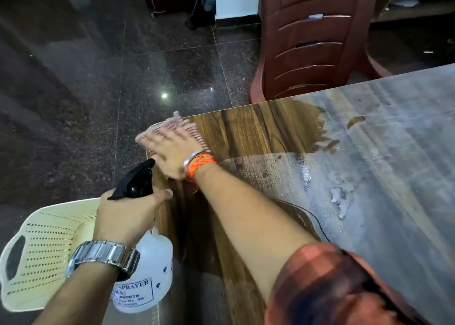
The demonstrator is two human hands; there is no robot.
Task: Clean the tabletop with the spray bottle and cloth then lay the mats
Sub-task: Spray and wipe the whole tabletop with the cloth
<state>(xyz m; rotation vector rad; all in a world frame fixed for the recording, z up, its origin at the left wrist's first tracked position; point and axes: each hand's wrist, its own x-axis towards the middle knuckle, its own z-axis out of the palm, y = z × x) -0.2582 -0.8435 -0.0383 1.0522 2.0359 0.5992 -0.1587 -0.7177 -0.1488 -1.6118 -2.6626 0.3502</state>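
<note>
Left hand (128, 216) grip round spray bottle (154, 273) | right hand (170, 153) flat on cloth (178, 125) (blurred) | tabletop (270, 127) part grey-filmed — dark tiled floor (98, 78)

Glossy wood-grain worktop (258, 127), fuzzy pink cloth (170, 130), translucent plastic spray bottle (152, 275), polished speckled stone floor (98, 78), perforated plastic basket (49, 246).

Spray bottle (150, 273) label: "SPRAYER", "A00078"; rest blurred.

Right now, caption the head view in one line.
Right hand presses a pink cloth on the wooden tabletop; left hand grips the spray bottle.
</note>
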